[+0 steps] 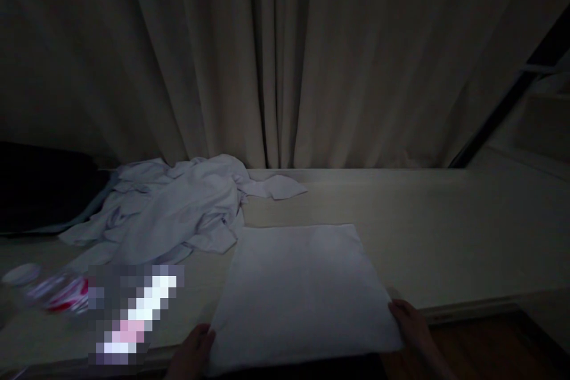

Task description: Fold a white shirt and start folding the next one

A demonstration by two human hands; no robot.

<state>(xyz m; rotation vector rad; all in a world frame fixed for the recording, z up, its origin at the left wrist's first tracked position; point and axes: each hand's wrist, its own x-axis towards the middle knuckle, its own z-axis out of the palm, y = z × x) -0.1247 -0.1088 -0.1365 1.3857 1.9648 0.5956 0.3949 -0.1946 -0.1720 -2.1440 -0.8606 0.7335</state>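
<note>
A flat, folded white cloth (298, 291) lies square on a pale bed surface (445, 231) near its front edge. My left hand (193, 353) grips the cloth's near left corner. My right hand (412, 323) holds its near right corner. A crumpled heap of pale clothes (173, 214) lies behind and to the left of the folded cloth, touching its far left corner. The room is very dim.
Heavy curtains (285, 59) hang right behind the bed. A dark pillow or cushion (40, 187) sits at the far left. A lying bottle with a red label (57, 294) and a blurred-out patch are at the left front. Wooden floor (485, 344) shows at the lower right.
</note>
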